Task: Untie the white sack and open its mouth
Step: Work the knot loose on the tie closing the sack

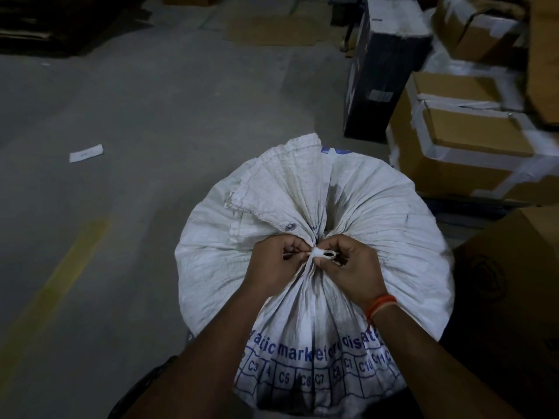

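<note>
A full white woven sack with blue printing stands upright on the floor right in front of me. Its mouth is gathered into tight pleats and bound by a white tie with a small loop. My left hand pinches the tie's left end at the knot. My right hand pinches the loop on the right side of the knot. The loose flap of the sack's mouth, with a metal eyelet, fans out beyond the knot.
Taped cardboard boxes are stacked to the right, with a tall black box behind them and a brown box close at the right. Grey concrete floor with a yellow line and a paper scrap lies to the left.
</note>
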`<action>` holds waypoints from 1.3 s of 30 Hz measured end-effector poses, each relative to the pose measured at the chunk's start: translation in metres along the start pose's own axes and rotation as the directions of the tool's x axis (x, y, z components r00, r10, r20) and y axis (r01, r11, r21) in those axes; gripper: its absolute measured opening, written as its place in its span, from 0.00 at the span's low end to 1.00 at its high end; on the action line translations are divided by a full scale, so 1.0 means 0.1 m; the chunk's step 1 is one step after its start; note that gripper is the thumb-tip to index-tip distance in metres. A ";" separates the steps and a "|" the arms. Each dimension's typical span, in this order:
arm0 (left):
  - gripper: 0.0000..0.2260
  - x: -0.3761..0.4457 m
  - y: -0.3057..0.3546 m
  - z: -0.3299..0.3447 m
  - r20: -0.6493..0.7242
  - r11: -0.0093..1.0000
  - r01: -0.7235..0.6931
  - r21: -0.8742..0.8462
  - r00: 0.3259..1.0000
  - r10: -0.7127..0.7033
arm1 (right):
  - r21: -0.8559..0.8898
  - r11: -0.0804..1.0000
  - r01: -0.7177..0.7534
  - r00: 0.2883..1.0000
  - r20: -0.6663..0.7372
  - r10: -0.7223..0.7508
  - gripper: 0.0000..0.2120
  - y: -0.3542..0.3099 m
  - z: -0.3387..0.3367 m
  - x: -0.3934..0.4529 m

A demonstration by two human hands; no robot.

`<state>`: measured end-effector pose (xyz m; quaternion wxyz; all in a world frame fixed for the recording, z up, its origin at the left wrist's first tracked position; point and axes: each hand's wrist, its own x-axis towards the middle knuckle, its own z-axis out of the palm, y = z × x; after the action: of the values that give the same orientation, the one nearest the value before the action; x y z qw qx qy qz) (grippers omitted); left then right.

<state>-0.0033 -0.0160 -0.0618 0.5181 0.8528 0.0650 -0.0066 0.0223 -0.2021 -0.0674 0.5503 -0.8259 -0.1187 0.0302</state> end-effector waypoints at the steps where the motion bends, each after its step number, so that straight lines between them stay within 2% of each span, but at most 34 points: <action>1: 0.05 0.00 0.00 -0.02 -0.002 1.000 -0.001 -0.002 1.000 0.001 | 0.004 1.000 -0.002 1.000 -0.002 0.002 0.10 0.00 0.00 0.00; 6: 0.05 -0.02 0.00 -0.01 -0.029 1.000 -0.006 -0.006 1.000 0.006 | 0.028 1.000 -0.014 1.000 -0.005 0.014 0.11 0.00 0.02 0.00; 12: 0.07 0.00 0.01 0.09 -0.069 1.000 0.004 0.009 0.998 -0.003 | -0.023 1.000 0.012 1.000 0.001 -0.012 0.11 -0.01 0.01 -0.01; 23: 0.03 -0.02 0.01 -0.02 -0.057 1.000 0.015 0.019 0.998 -0.014 | 0.007 1.000 -0.004 1.000 -0.003 0.004 0.10 -0.03 0.01 -0.01; 30: 0.09 -0.02 0.05 0.08 -0.068 0.999 0.050 0.017 0.997 -0.049 | -0.016 1.000 0.021 1.000 0.000 -0.021 0.09 -0.07 0.00 -0.04; 39: 0.04 -0.02 0.03 -0.02 -0.080 0.999 0.047 0.012 0.996 -0.046 | 0.000 1.000 0.009 1.000 0.002 -0.009 0.09 -0.05 0.00 -0.02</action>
<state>-0.0050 -0.0161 -0.0585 0.5088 0.8543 0.1055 0.0147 0.0199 -0.2005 -0.0631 0.5502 -0.8254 -0.1231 0.0284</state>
